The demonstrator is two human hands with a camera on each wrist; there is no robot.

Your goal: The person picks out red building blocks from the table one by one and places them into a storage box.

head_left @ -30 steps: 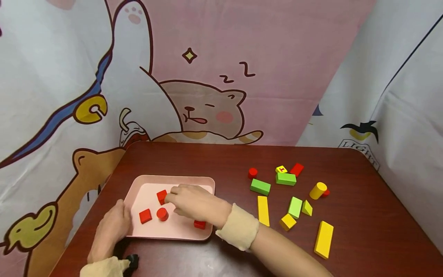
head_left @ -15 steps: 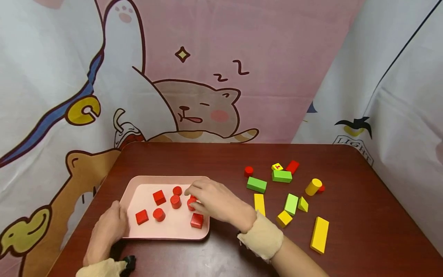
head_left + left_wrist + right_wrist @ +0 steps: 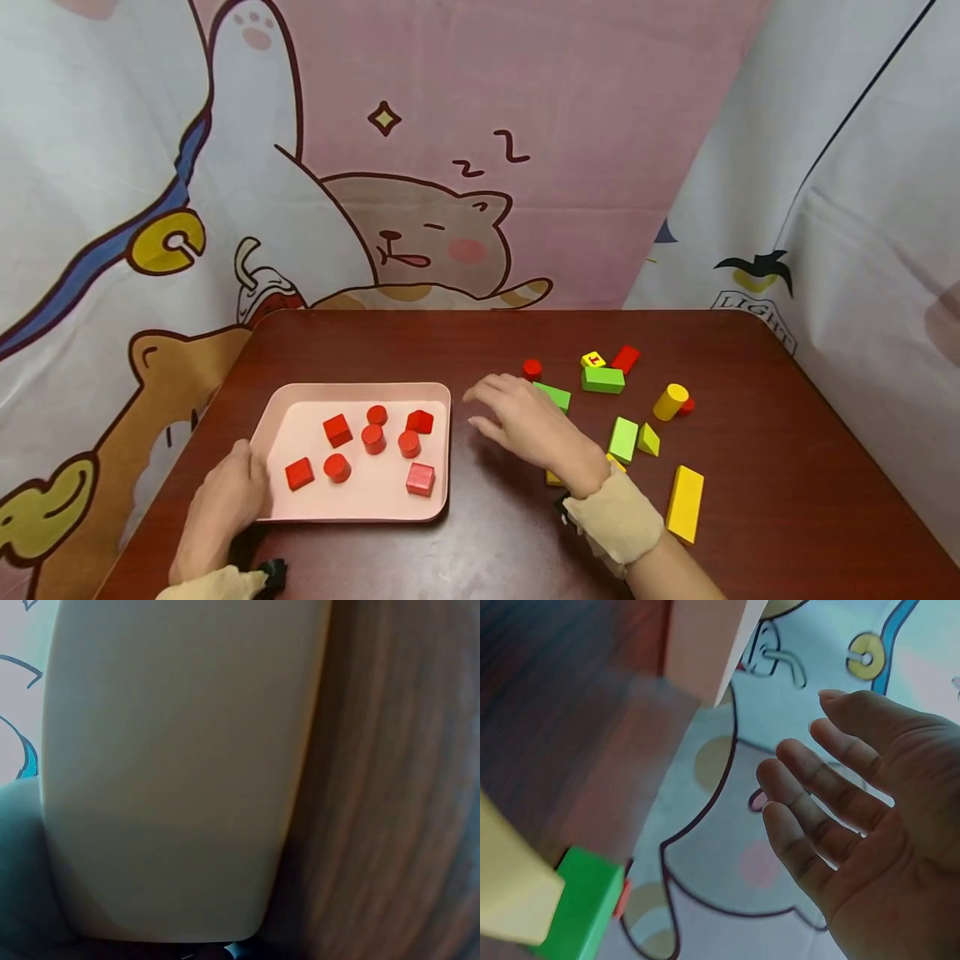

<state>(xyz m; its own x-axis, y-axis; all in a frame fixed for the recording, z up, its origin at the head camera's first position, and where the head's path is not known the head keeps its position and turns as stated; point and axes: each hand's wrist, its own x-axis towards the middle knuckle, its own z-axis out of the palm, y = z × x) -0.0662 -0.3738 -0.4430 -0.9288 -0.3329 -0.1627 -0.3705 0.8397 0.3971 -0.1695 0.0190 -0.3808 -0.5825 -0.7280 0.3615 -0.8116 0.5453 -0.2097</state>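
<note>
My left hand (image 3: 228, 492) grips the left edge of a pink tray (image 3: 360, 508); part of that hand shows dark beside the tray's wall (image 3: 172, 765) in the left wrist view, its fingertips hidden. Inside the tray lie several red blocks, among them cubes (image 3: 337, 430), short cylinders (image 3: 372, 439) and an arch-topped block (image 3: 421, 422). Right of the tray, over the table, hovers my right hand (image 3: 528, 421), holding nothing. Its fingers are spread and slightly bent, the palm bare in the right wrist view. Nearest to it is a green block (image 3: 555, 397), partly covered by the hand.
Over the table's right half lie green blocks (image 3: 603, 381), a yellow cylinder (image 3: 671, 402), a yellow triangle (image 3: 648, 439), a long yellow block (image 3: 685, 504), a red cylinder (image 3: 532, 369) and a red block (image 3: 625, 360). A printed cloth (image 3: 585, 167) hangs behind the table.
My right hand has moved from over the tray to the right, out beyond its rim, leaving the red blocks lying in the tray. The left hand stays at the tray's edge.
</note>
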